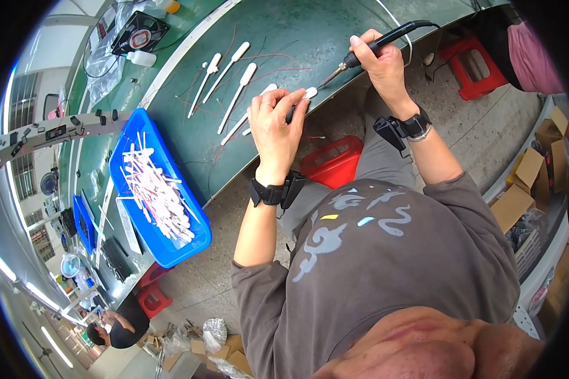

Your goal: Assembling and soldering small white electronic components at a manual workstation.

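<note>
My right hand is closed round the black handle of a soldering iron, its metal tip slanting down to a small white rounded piece near the bench edge. Beside that piece, my left hand is closed in a pinch, thumb against fingers. A dark bit shows between them; what it belongs to is hidden. Partly under my left hand lies a white stick-shaped piece. Farther left on the green bench are more white sticks with rounded heads and thin red and dark wires.
A blue tray heaped with white sticks stands on my left. A black fan and a white bottle lie beyond a pale rail. Red stools are below the bench. A person sits far left; cardboard boxes stand at right.
</note>
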